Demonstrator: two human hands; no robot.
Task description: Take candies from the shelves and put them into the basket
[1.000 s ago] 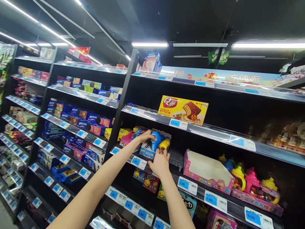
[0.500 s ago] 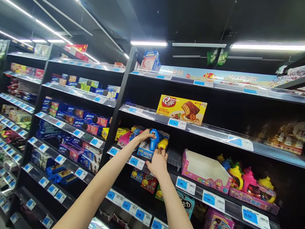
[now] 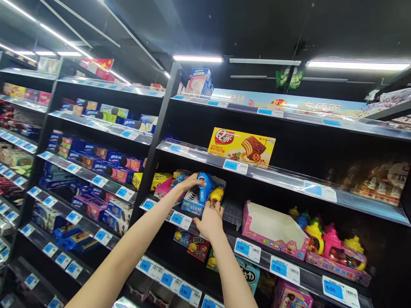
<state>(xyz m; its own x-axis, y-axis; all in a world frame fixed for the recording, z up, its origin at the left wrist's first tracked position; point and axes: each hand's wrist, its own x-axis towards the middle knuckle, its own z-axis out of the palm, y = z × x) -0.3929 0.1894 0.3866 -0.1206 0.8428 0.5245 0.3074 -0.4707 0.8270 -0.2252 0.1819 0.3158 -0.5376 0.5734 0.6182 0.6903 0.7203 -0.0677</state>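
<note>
A display box (image 3: pixel 192 206) with a blue front panel stands on the middle shelf. My left hand (image 3: pixel 192 182) is closed on a blue plastic toy (image 3: pixel 205 188), rounded at the top with a straight lower part, upright at the box's front. Just right of it leans a yellow ridged toy (image 3: pixel 217 194). My right hand (image 3: pixel 210 219) has its fingers curled at the lower end of the yellow toy, its thumb apart to the left; the fingertips are partly hidden. Left of the box lies a pink package (image 3: pixel 164 188) among other colourful packs.
A pink open-topped carton (image 3: pixel 276 231) and a tray of toy bottles (image 3: pixel 337 263) stand to the right. Above is a yellow cake box (image 3: pixel 242 146). Price-tagged shelf edges (image 3: pixel 248 249) run below my hands. A dark upright post (image 3: pixel 157 128) rises at the left.
The whole view has shifted slightly, so the shelves sit a little further left. Both hands stay at the blue and yellow toys with nearly the same pose.
</note>
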